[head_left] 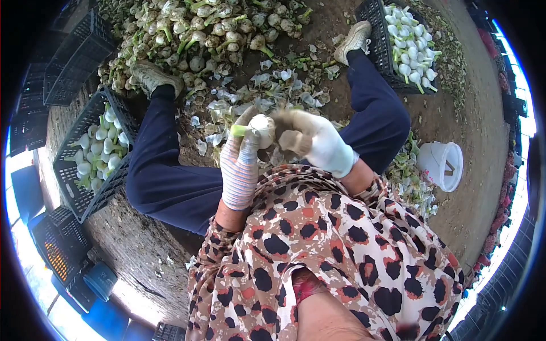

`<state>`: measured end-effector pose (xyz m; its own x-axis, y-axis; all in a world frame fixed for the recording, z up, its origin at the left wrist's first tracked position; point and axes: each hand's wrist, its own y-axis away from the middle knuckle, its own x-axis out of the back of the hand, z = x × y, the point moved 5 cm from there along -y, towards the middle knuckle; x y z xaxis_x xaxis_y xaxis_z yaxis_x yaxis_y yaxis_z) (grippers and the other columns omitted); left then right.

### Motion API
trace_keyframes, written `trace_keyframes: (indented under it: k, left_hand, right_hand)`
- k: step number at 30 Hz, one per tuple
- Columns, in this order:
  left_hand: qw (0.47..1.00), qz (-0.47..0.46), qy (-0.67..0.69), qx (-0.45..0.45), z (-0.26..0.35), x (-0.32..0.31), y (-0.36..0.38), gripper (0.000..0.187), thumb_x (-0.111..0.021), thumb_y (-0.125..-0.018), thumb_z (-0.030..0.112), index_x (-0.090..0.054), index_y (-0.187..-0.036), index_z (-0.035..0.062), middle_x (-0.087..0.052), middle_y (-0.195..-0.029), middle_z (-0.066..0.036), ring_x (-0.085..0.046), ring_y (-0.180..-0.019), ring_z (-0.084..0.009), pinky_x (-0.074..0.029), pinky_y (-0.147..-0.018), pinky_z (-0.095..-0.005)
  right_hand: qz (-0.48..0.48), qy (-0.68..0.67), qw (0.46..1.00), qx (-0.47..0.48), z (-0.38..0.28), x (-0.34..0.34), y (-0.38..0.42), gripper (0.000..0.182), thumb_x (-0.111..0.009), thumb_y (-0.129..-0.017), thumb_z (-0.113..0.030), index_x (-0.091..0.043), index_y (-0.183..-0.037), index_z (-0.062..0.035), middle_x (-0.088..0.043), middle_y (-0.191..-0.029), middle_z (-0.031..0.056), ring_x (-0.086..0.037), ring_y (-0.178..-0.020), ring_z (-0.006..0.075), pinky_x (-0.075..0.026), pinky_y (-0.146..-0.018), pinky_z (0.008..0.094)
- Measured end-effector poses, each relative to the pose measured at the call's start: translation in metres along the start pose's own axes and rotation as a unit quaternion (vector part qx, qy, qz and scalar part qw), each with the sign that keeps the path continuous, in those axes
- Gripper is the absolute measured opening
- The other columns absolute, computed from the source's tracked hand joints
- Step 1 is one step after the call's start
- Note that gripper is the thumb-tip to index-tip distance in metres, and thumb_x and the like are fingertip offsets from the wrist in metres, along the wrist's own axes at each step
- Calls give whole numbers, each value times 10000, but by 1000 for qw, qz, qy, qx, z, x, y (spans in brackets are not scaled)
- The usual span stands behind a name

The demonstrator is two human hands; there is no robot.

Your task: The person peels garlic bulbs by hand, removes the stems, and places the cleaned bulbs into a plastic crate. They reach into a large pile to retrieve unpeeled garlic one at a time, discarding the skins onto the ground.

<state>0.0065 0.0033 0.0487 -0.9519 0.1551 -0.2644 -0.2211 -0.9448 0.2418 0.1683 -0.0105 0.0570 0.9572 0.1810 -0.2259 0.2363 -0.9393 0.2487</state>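
Note:
My left hand point(241, 162), in a striped knit glove with a soiled palm and fingers, is closed around a garlic bulb point(262, 129). The bulb is white and round, and its short green stem points left. Just right of the bulb is my right hand point(311, 139), in a white glove with browned fingers. Those fingers are curled and partly blurred by motion; whatever they may hold is hidden. Below the hands, loose papery garlic skins point(267, 91) lie scattered on the ground between my legs.
A large heap of unpeeled garlic point(199, 34) lies ahead. Black crates of peeled garlic stand at left point(68, 181) and upper right point(382, 42). A white bucket point(430, 162) is beside my right knee. Other dark crates point(79, 59) and a blue tub point(100, 281) stand leftward.

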Motion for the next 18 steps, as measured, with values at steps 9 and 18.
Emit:
trace_keyframes:
  k: [9,18]
  left_hand:
    - [996,-27,72,38,-3,5,1,476,-602,-991,274,-547,-1349,-36,-668,-1138,-91,-623,-1018,-133,-491,-914,-269]
    - [999,20,51,1,0,1,-3,477,-612,-980,202,-493,-1395,-3,-629,-1187,-112,-606,-1026,-136,-504,-896,-258]
  right_hand:
    - [-85,-184,979,-31,12,-6,-3,610,-687,-941,-165,-402,-1419,83,-617,-1217,128,-623,-1018,139,-523,-865,272]
    - [74,95,987,111,-12,-5,3,246,-664,-914,-110,-634,-1090,59,-675,-943,106,-677,-888,194,-541,-785,291]
